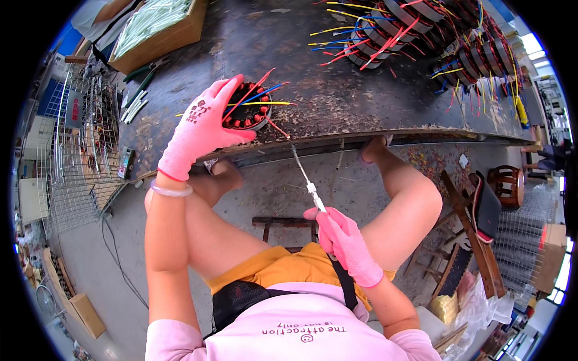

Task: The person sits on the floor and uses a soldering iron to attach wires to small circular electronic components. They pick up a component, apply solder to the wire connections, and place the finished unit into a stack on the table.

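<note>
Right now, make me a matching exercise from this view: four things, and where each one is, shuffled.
Things:
1. Single dark ring with red coils
2. Slim white-handled metal tool
3. Tan box of pale green sticks
4. Stacked grey rings with coloured wires

Places:
A. Upper right, on the worn dark bench
B. In the pink-gloved right hand
C. Upper left of the picture
D. Gripped by the pink-gloved left hand

Pairs: 1-D; 2-B; 3-C; 4-A

A round, grey-rimmed stator (242, 114) with red windings and red, blue and yellow leads (278, 103) sits at the desk (337, 114) edge; a slender, white-handled metal tool (310, 188) slants, tip just beside one red lead's end.
</note>
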`<state>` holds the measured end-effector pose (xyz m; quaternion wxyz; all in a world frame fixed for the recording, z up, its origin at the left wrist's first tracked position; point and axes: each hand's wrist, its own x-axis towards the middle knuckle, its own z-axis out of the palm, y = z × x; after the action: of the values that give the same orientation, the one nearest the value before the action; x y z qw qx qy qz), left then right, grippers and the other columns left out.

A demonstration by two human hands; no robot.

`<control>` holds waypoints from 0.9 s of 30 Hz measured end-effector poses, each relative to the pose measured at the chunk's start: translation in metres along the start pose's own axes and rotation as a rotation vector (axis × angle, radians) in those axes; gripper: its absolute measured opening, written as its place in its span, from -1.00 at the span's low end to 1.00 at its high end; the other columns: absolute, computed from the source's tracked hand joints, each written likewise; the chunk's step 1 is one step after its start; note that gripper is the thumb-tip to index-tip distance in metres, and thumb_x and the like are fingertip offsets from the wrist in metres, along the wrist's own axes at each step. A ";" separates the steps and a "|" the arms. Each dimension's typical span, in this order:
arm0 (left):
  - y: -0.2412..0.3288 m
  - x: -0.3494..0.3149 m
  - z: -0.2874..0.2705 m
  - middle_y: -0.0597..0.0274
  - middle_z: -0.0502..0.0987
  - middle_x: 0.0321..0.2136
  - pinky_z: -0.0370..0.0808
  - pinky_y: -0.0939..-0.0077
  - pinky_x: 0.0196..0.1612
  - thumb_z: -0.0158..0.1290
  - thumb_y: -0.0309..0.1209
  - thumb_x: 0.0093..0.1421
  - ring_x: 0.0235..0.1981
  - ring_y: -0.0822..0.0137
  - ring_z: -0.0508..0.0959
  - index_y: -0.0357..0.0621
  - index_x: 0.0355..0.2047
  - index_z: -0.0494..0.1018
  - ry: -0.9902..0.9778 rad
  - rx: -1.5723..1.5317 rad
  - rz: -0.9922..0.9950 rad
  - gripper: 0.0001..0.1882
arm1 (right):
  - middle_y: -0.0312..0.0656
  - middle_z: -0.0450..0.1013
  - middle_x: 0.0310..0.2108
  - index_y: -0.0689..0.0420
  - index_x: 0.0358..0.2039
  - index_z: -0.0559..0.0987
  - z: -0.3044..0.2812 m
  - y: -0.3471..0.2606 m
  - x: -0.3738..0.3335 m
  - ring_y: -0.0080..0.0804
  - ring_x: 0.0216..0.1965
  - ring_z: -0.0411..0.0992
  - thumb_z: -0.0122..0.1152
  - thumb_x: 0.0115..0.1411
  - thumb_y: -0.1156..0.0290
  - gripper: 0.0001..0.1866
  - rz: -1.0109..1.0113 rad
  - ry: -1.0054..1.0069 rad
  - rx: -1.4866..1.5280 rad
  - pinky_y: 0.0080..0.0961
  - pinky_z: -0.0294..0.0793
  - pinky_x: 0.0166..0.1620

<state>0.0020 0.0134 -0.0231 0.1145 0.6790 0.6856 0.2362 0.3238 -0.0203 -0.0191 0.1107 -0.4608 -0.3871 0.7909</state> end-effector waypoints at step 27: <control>0.005 0.008 -0.001 0.03 0.38 0.12 0.35 0.33 0.21 0.40 -0.41 -0.25 0.14 0.08 0.42 -0.26 0.25 0.22 -0.027 -0.044 0.006 0.00 | -0.45 0.19 -0.74 0.24 -0.07 0.51 -0.001 0.003 0.002 -0.76 -0.71 0.04 -0.07 0.38 0.23 -0.65 -0.047 0.000 -0.025 -0.71 -0.03 -0.61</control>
<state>0.0055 0.0211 -0.0183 0.1381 0.6814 0.6767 0.2424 0.3237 -0.0205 -0.0229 0.1235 -0.4528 -0.4078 0.7832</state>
